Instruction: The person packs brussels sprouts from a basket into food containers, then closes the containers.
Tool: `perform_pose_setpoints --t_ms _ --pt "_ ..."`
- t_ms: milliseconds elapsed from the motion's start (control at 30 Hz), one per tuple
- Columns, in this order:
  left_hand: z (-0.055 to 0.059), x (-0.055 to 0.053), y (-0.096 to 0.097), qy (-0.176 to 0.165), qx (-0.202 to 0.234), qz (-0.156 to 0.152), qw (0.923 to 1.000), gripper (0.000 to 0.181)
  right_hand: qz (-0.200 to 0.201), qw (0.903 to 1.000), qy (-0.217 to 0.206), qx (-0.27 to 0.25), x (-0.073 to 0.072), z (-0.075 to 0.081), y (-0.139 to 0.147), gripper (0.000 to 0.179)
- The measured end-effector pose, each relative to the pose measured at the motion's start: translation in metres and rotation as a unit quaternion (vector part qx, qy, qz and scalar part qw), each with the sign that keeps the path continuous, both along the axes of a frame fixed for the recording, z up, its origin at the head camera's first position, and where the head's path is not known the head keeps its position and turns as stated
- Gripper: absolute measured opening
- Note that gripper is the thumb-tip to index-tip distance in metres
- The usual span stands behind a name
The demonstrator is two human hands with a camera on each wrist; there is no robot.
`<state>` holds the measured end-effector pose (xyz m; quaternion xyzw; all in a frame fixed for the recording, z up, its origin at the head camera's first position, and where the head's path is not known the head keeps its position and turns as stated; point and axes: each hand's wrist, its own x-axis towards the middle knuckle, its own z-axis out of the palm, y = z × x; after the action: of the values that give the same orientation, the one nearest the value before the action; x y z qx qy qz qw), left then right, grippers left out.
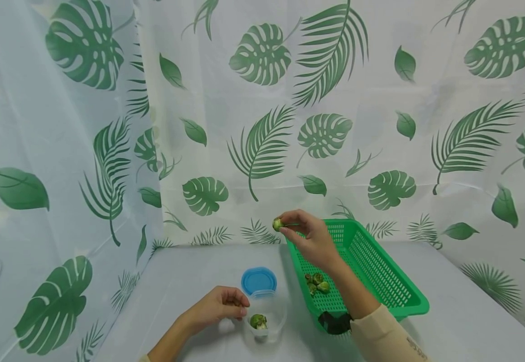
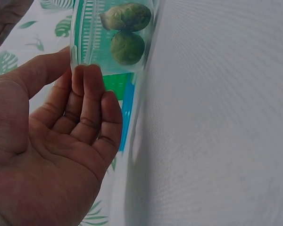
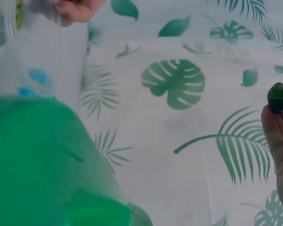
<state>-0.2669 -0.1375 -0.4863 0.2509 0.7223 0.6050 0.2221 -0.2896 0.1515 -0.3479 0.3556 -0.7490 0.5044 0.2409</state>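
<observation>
The left forearm (image 1: pixel 171 336) slants in from the near left of the clear tub (image 1: pixel 280 322). The left hand (image 1: pixel 222 305) is at the tub's left side, its fingers bent close together, thumb and fingertips holding the rim. To the right of the tub, the right forearm (image 1: pixel 355 289) angles forward and leftward out of a beige sleeve (image 1: pixel 382 334). The right hand (image 1: pixel 311 239) is raised beyond the tub and above its level, thumb and fingers pinching a small sprout (image 1: pixel 277 224) at their tips.
</observation>
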Motion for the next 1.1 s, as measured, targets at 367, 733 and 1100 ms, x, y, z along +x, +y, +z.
perform_pose_setpoints --t_ms 367,733,1100 --pt "0.0 0.0 0.0 -0.009 0.002 0.0 1.0 0.03 0.028 0.9994 -0.022 -0.001 0.013 -0.012 -0.007 0.014" --pt "-0.002 -0.002 0.001 -0.009 -0.003 0.004 0.9999 0.03 0.025 0.9982 -0.054 -0.009 0.016 -0.028 -0.006 0.015" --pt "-0.002 -0.003 0.001 -0.005 -0.004 0.006 1.0 0.029 0.066 0.995 -0.075 0.005 0.018 -0.037 0.001 0.016"
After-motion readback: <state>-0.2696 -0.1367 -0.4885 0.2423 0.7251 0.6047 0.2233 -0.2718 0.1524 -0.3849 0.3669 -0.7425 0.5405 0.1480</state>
